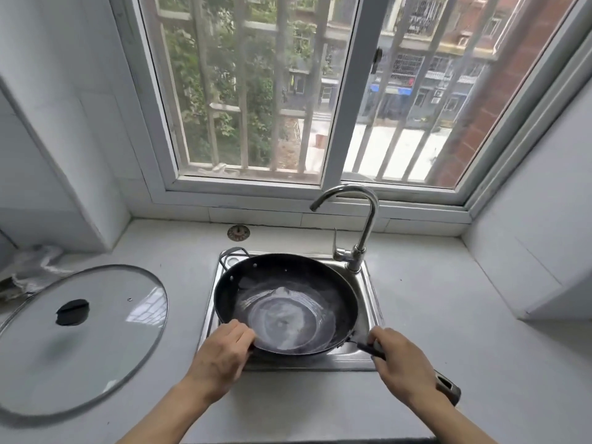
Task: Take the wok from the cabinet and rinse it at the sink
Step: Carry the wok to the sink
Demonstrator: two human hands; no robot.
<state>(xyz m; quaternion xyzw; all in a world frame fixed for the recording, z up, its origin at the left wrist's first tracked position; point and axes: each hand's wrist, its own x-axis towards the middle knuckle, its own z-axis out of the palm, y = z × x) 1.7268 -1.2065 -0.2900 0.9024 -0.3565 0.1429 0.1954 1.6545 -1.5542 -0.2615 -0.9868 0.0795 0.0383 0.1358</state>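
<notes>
A black wok (285, 302) rests over the small steel sink (368, 302), with water swirling in its bottom. My left hand (221, 354) grips the wok's near left rim. My right hand (400, 360) is closed around the wok's long dark handle (448, 384), which points toward the lower right. The chrome gooseneck faucet (362, 225) stands at the sink's back right corner, its spout above the wok's far side. No water runs from the spout.
A glass lid (105, 341) with a black knob lies flat on the white counter at the left. A round metal cap (238, 232) sits behind the sink. A barred window (288, 91) spans the back wall. A tiled wall block juts out at the right.
</notes>
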